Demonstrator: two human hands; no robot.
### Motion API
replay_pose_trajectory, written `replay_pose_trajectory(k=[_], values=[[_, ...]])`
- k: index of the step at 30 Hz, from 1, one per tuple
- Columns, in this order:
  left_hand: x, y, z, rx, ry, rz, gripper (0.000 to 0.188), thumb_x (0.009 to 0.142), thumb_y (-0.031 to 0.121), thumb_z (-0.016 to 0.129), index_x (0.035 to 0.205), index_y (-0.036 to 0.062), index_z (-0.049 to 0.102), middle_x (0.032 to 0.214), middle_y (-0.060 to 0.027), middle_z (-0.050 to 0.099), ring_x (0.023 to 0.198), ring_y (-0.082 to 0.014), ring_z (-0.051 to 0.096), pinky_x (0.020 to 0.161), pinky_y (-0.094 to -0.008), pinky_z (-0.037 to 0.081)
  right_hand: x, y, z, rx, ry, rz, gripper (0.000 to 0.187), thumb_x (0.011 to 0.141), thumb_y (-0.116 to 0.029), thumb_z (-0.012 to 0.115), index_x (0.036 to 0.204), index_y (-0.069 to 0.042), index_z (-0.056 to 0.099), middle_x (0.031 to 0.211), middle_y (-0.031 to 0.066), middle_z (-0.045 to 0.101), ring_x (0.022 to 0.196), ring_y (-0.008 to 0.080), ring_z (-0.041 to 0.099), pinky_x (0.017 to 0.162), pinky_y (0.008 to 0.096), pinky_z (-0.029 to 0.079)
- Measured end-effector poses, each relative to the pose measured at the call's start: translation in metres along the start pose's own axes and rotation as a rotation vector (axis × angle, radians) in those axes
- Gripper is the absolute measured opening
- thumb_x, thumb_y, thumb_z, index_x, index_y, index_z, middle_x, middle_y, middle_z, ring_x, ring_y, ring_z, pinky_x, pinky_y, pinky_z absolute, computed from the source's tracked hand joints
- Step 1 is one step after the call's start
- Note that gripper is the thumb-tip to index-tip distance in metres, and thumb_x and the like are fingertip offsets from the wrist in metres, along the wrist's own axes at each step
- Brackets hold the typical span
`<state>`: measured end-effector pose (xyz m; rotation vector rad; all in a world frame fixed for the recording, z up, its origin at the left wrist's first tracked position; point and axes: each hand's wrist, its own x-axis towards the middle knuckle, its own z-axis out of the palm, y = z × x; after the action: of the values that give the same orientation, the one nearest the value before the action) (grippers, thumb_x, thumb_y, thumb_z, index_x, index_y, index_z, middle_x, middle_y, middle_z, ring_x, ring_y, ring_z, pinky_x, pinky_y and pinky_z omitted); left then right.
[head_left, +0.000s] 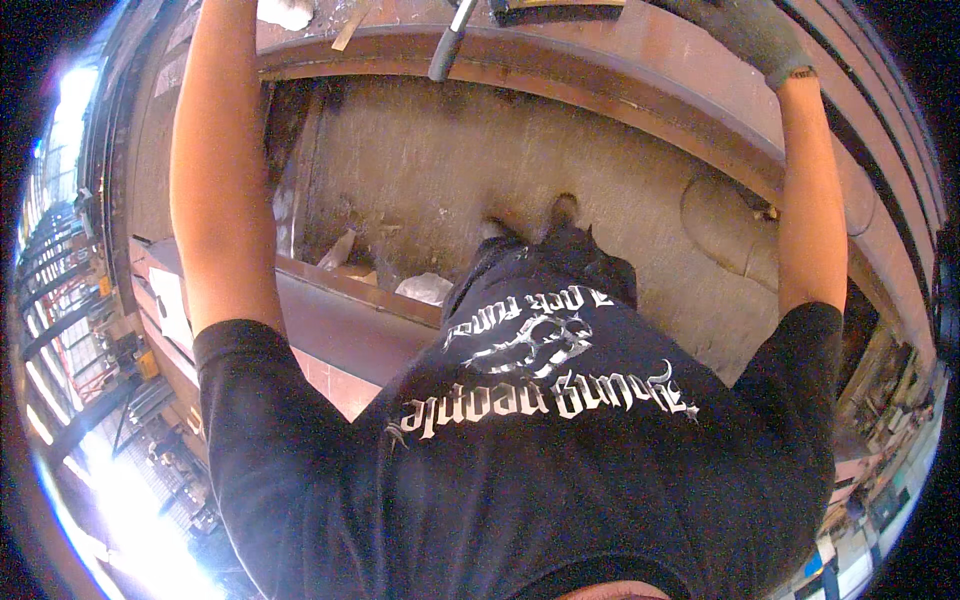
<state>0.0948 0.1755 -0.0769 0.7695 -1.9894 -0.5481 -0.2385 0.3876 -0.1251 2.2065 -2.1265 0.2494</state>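
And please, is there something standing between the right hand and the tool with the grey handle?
Yes: a dark piece with a yellowish edge lies between the gloved right hand and the grey-handled tool, at the picture's top edge. Whether it would block the hand, I cannot tell.

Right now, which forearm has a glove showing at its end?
The right forearm: a greyish glove shows beyond its wrist. The left forearm is bare up to the top edge, its hand out of view.
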Motion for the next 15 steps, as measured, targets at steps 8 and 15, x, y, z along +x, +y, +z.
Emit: replay_pose_trajectory(k=[8,15], values=[[-0.16,0.031,0.134,-0.012,0.313,-0.207,0.03,0.098,0.03,0.067,0.109,0.0026,0.068,0.098,-0.0148,0.071,0.092,-0.0287,0.068,0.088,-0.0428,0.052,0.005,0.046,0.022,0.288,-0.099,-0.091,0.052,0.098,-0.053,0.064,0.115,-0.004,0.071,0.093,0.0155,0.072,0.081,0.0282,0.067,0.077,0.039,0.053],[-0.125,-0.029,0.277,0.196,0.138,-0.464,0.055,0.094,0.056,0.064,0.096,0.0026,0.078,0.094,-0.0214,0.075,0.088,-0.0393,0.074,0.079,-0.0492,0.057,0.004,0.037,0.028,0.31,-0.095,-0.116,0.054,0.098,-0.052,0.064,0.117,-0.003,0.069,0.092,0.0147,0.069,0.082,0.0256,0.064,0.077,0.0405,0.051]])
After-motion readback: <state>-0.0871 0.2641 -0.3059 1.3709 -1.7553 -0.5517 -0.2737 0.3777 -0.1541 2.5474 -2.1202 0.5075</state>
